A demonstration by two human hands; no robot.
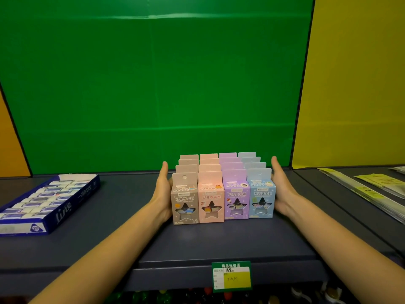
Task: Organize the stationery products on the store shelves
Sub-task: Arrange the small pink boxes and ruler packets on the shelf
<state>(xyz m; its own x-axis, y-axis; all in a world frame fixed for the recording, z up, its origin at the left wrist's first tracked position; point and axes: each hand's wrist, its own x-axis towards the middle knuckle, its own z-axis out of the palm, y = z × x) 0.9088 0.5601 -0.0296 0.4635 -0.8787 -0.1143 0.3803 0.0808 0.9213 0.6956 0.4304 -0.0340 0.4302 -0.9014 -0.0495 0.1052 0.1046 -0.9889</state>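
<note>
Nearest, below the boxes: price tag (231, 276) on the shelf (197, 242) lip. Mid-shelf, sharpener boxes (222, 194) squared into four colour rows (brown, pink, purple, blue). Left hand (163, 185) flat against the brown side, right hand (282, 185) flat against the blue, pressing inward. Block looks tidy; eraser tray (47, 200) left of it sits askew, likely next.
</note>
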